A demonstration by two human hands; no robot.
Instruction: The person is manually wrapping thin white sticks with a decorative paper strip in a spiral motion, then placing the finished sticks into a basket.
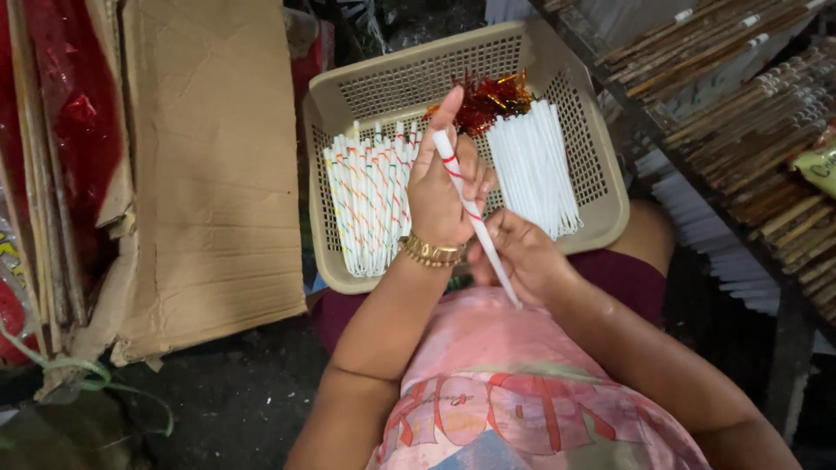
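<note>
A thin white stick (471,213) with a red strip spiralling around its upper part slants from upper left to lower right. My left hand (440,187), with a gold bracelet at the wrist, grips its upper half, thumb raised. My right hand (518,252) pinches the stick's lower part. Both hands hover over the near edge of a beige perforated basket (601,165) resting on my lap. Inside it lie a row of white sticks wrapped in coloured stripes (370,204) on the left, plain white sticks (533,170) on the right, and a crumpled heap of red-orange shiny strips (489,97) at the back.
Flattened cardboard sheets (213,165) lean at the left, with red shiny material (74,113) beside them. Bundles of brown sticks with white tips (749,96) lie on a rack at the right. Dark floor (235,400) lies below.
</note>
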